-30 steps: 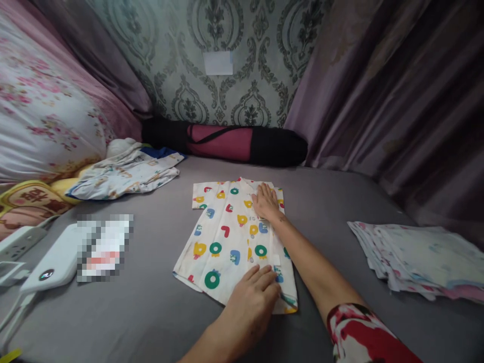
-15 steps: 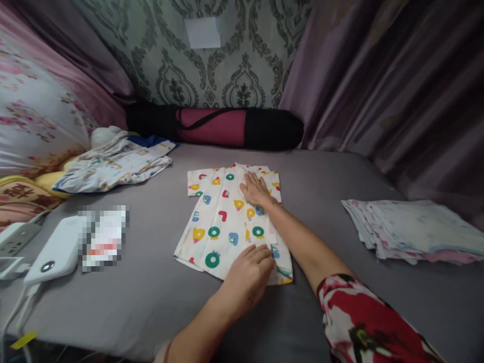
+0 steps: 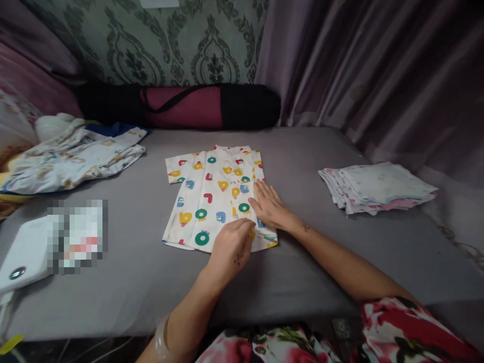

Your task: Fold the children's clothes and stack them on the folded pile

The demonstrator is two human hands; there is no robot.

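Note:
A small short-sleeved white shirt (image 3: 212, 201), printed with coloured letters and ducks, lies spread on the grey bed sheet. Its right side is folded inward. My left hand (image 3: 233, 243) is at the lower front near the hem, with fingers curled together on the cloth; the fingertips are partly hidden, and the cloth seems pinched there. My right hand (image 3: 270, 205) lies flat along the shirt's right edge, fingers stretched out and pressing on the fabric.
A folded stack of clothes (image 3: 378, 186) sits to the right. Crumpled clothes (image 3: 83, 156) lie at the left, with a white power bank (image 3: 30, 252) and a blurred packet (image 3: 81, 234) nearer me. A long black and maroon bag (image 3: 185, 106) lies along the wall.
My right hand has slid from the shirt's upper chest down to its lower right edge. My left hand stays near the hem. The view has shifted to the right and downward.

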